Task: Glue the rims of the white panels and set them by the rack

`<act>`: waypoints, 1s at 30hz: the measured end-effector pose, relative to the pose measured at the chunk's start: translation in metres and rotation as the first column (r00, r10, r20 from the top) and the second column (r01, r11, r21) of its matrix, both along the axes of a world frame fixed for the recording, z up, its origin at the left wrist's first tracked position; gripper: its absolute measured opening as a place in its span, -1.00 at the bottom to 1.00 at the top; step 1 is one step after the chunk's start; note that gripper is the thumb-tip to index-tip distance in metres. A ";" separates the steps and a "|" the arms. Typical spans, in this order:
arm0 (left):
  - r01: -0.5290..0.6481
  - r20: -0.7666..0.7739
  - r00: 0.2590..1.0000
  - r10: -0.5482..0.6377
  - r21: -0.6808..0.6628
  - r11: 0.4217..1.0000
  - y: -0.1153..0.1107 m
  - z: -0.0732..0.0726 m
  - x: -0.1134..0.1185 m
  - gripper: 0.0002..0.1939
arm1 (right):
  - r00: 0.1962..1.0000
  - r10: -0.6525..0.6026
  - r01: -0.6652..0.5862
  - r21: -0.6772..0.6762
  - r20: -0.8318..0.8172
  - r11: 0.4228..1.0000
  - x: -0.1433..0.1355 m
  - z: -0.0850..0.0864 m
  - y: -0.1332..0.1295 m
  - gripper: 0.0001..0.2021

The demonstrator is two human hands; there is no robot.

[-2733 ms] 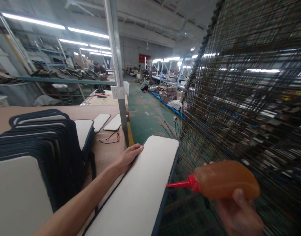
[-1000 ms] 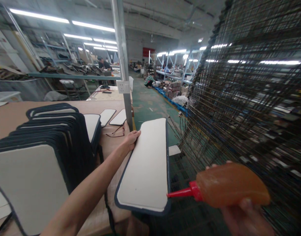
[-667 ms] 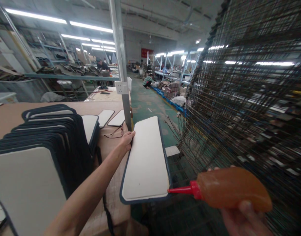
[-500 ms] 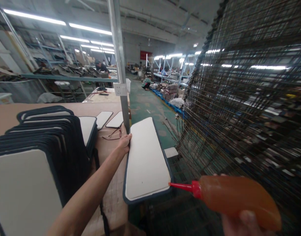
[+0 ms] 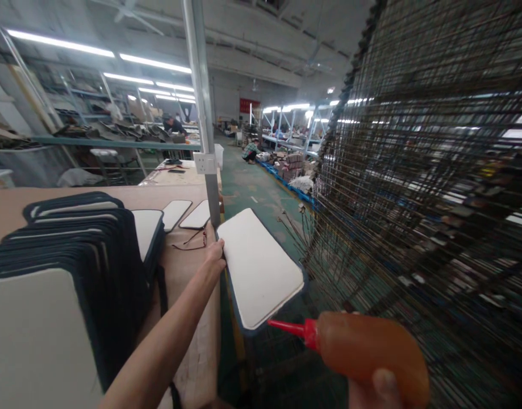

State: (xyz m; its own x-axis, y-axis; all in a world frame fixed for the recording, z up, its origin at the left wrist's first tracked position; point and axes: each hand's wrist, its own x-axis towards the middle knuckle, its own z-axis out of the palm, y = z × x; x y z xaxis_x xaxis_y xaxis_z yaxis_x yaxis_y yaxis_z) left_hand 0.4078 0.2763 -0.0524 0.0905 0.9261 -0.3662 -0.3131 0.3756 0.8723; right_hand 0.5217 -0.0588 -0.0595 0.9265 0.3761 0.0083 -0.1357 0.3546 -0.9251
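Far left, lower half of frame: stack (image 5: 84, 250) of white-faced, dark-edged pieces is standing on the table (image 5: 179, 268); lamps (image 5: 60, 42) are glowing in the upper left; a strap (image 5: 162, 292) is lying dark along the table just right of the stack; one person (image 5: 174, 125) is leaning over a bench in the upper left; two loose pieces (image 5: 176, 215) are lying near the post's foot, glasses (image 5: 204, 238) resting unfolded just below them.

Centre: post (image 5: 201, 85) is rising to the top edge, carrying a socket (image 5: 206, 163); left hand (image 5: 214, 254) is clamping on the panel (image 5: 261, 267) at its left edge, thumb showing near the upper-left corner, fingers beneath being hidden; panel is lying aslant at centre, white face up, dark border showing along its lower edge, floor (image 5: 239, 184) showing beyond; another person (image 5: 250, 150) is crouching farther back, upper centre.

Right of centre: red nozzle (image 5: 288, 327) is pointing left, its tip sitting at the panel's lower edge; whether it is touching, cannot tell; amber bottle (image 5: 367, 346) is tilting down to the right; right hand (image 5: 371, 395) is closing around it from below, mostly hidden; mesh (image 5: 435, 170) is filling the right side.
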 end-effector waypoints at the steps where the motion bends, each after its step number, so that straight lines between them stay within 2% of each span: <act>1: -0.022 -0.009 1.000 0.023 0.024 0.999 -0.002 0.001 0.000 -0.87 | 0.999 -0.032 0.032 0.015 -0.041 0.999 -0.003 0.007 0.007 -0.41; 4: -0.056 -0.024 0.998 0.059 0.122 0.991 -0.015 0.002 -0.002 -0.88 | 0.962 -0.118 0.150 0.118 -0.246 0.982 0.000 0.032 0.031 -0.49; 6: -0.035 -0.024 0.999 0.041 0.194 0.980 -0.028 0.002 -0.003 -0.89 | 0.941 -0.074 0.143 0.187 -0.331 0.972 0.010 0.045 0.044 -0.51; 8: 0.006 -0.024 1.000 0.000 0.254 0.967 -0.043 0.002 -0.006 -0.86 | 0.940 0.016 0.067 0.229 -0.341 0.971 0.022 0.051 0.053 -0.54; 12: 0.124 -0.060 0.992 -0.109 0.397 0.909 -0.069 0.008 -0.011 -0.75 | 0.909 0.146 -0.039 0.270 -0.390 0.962 0.036 0.042 0.064 -0.55; 17: 0.244 -0.150 0.969 -0.195 0.475 0.845 -0.093 0.031 -0.015 -0.72 | 0.886 0.173 -0.056 0.270 -0.429 0.961 0.040 0.026 0.075 -0.60; 21: 0.282 -0.262 0.952 -0.160 0.537 0.795 -0.110 0.050 -0.013 -0.77 | 0.889 0.170 -0.049 0.281 -0.426 0.958 0.043 0.021 0.081 -0.61; 25: 0.345 -0.341 0.926 -0.163 0.587 0.732 -0.123 0.059 -0.010 -0.80 | 0.912 0.145 -0.022 0.306 -0.384 0.952 0.046 0.021 0.084 -0.61; 27: 0.331 -0.350 0.928 -0.124 0.627 0.705 -0.128 0.062 -0.010 -0.81 | 0.929 0.112 0.010 0.328 -0.352 0.945 0.047 0.023 0.085 -0.60; 30: 0.266 -0.349 0.937 -0.003 0.706 0.656 -0.136 0.067 -0.009 -0.87 | 0.949 0.051 0.068 0.362 -0.312 0.930 0.047 0.026 0.084 -0.59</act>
